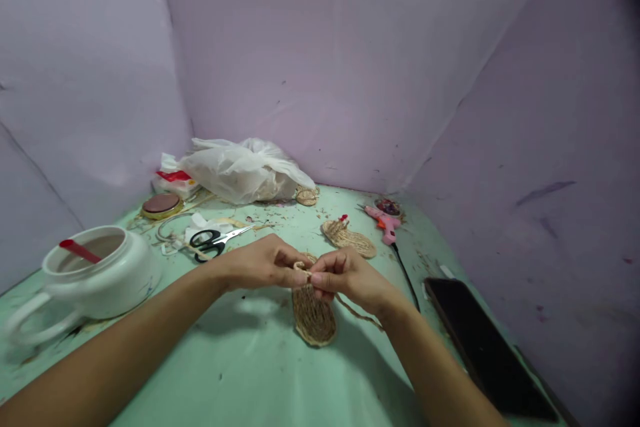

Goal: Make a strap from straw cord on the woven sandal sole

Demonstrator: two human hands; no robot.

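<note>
Both hands meet over the middle of the green table (240, 373). My left hand (260, 263) and my right hand (345, 277) pinch a small loop of jute cord (301, 268) at the top of an oval jute sole (313, 315) that lies flat on the table. A loose strand of cord (357, 312) trails from under my right hand. A second woven jute sole (349, 238) lies farther back, apart from both hands.
Black-handled scissors (216, 241) lie behind my left hand. A white jar (97, 273) with a red stick stands at left. A plastic bag (243, 170) and a round lid (161, 205) sit at the back. A pink glue gun (384, 223) and a dark phone (487, 347) lie at right.
</note>
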